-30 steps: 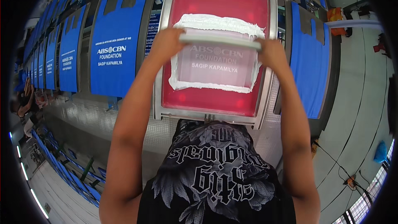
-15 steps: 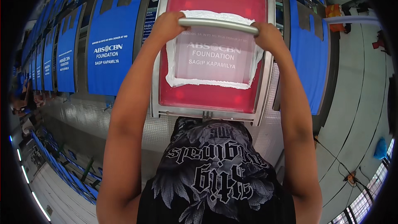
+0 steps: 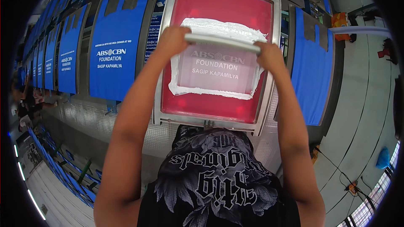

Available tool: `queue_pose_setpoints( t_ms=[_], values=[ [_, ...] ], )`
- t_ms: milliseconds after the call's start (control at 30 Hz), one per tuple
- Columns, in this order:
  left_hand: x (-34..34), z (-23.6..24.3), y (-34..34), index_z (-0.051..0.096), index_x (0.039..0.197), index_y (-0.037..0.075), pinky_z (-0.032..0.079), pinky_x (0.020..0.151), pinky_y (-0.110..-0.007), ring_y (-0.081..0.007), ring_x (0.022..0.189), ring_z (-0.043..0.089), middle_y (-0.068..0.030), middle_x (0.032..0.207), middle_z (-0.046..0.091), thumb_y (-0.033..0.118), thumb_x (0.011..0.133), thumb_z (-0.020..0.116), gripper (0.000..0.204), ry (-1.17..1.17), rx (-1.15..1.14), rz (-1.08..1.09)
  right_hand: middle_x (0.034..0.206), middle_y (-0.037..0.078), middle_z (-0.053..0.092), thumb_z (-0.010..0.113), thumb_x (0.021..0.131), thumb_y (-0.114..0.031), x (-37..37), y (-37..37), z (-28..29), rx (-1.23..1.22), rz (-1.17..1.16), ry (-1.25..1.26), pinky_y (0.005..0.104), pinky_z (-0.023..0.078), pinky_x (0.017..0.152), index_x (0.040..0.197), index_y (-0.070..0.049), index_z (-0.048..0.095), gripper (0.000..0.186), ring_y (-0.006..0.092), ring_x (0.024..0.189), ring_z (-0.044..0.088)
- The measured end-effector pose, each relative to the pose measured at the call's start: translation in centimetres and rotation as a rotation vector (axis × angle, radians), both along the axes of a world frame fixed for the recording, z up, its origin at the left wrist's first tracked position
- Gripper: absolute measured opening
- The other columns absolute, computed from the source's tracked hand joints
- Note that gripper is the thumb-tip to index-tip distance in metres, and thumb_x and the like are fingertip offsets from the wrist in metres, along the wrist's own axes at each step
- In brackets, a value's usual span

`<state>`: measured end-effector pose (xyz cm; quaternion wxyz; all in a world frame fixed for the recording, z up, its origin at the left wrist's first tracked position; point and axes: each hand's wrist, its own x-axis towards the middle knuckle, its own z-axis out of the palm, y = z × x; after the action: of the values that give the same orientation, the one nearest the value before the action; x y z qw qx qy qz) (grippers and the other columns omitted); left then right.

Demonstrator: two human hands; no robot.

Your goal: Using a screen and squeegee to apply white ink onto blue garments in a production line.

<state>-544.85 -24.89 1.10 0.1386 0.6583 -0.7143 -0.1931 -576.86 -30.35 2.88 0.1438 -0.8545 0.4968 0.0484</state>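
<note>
A squeegee [image 3: 223, 42] with a long pale, rounded handle lies crosswise over a red printing screen [image 3: 210, 109] set in a silver metal frame. My left hand [image 3: 173, 41] is wrapped round its left end, and my right hand [image 3: 270, 57] grips the right end. Thick white ink [image 3: 227, 29] spreads beyond the squeegee and rings the screen's pale middle window [image 3: 214, 85]. White lettering shows through that window on the near side of the squeegee. The squeegee's blade is hidden under its handle.
Blue printed fabric panels [image 3: 111, 38] on dark boards line up at the left, with another blue panel [image 3: 312, 67] close on the right. Cables [image 3: 351, 185] and a blue bag [image 3: 382, 158] lie on the pale floor at right. Someone [image 3: 35, 101] is at far left.
Both hands have drawn the squeegee toward me across the screen, and more white ink shows beyond it. The whole view has shifted slightly.
</note>
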Motion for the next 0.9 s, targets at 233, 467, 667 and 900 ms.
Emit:
queue_pose_setpoints(
  t_ms=[233,467,667,900],
  values=[
    [2.1,3.7,-4.1,0.064,0.098,0.003,0.049,0.078,-0.038,-0.0336,0.086,0.064,-0.0174,0.090,0.067,0.025,0.061,0.082,0.046,0.041,0.133,0.027,0.092,0.021,0.066,0.061,0.061,-0.009,1.7,-7.7,4.3,0.231,0.069,-0.028,0.0393,0.051,0.081,0.106,-0.010,0.067,0.045,0.0355,0.087,0.064],
    [-2.9,7.5,12.3,0.059,0.113,0.002,0.047,0.084,-0.041,-0.0324,0.097,0.061,-0.0192,0.102,0.064,0.039,0.088,0.058,0.044,0.364,0.446,0.274,0.098,0.023,0.065,0.062,0.059,-0.011,1.6,-9.4,4.9,0.219,0.083,-0.032,0.0387,0.050,0.084,0.110,-0.005,0.065,0.052,0.0369,0.091,0.063],
    [-11.6,-6.3,31.9,0.066,0.088,0.001,0.047,0.064,-0.031,-0.0125,0.068,0.057,-0.0041,0.073,0.064,0.043,0.092,0.056,0.043,1.097,0.938,0.389,0.111,0.021,0.063,0.062,0.062,-0.014,4.3,-8.5,3.6,0.283,0.182,0.056,0.0394,0.046,0.093,0.117,-0.006,0.061,0.056,0.0349,0.104,0.060],
    [-11.7,-6.7,31.4,0.064,0.083,0.001,0.039,0.059,-0.022,-0.0037,0.066,0.042,0.0061,0.070,0.052,0.040,0.093,0.057,0.041,1.236,0.882,0.156,0.108,0.017,0.064,0.059,0.065,-0.011,8.2,-5.3,3.6,0.063,0.136,0.045,0.0411,0.046,0.092,0.115,-0.009,0.062,0.050,0.0333,0.102,0.060]
  ],
)
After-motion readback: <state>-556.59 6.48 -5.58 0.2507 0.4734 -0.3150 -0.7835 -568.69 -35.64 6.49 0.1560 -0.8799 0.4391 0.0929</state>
